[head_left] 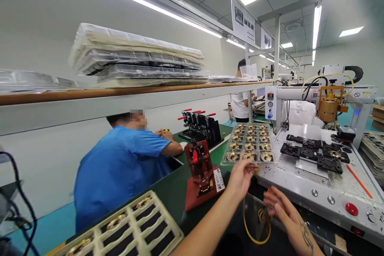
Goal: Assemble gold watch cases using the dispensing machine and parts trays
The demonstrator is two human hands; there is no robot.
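My left hand (241, 176) is at the near edge of a clear plastic tray (223, 160) with rows of gold ring-shaped parts (250, 139). Its fingers are loosely bent and apart, close to the front row; I make out nothing held in them. My right hand (282, 208) is in front of the white machine, palm turned inward, fingers half bent and apart from the thumb. Something orange shows at its fingertips, too blurred to name. A yellow cord (259, 243) hangs in a loop between my hands. To the left stands a red toggle-clamp fixture (200, 168).
A beige tray (172, 228) holding several gold parts lies front left. The machine (279, 180) carries black fixtures (312, 152) and a red button (352, 209). A co-worker in blue (120, 168) sits left, beside black clamps (199, 126). Overhead, a shelf (150, 96) bears stacked trays (141, 56).
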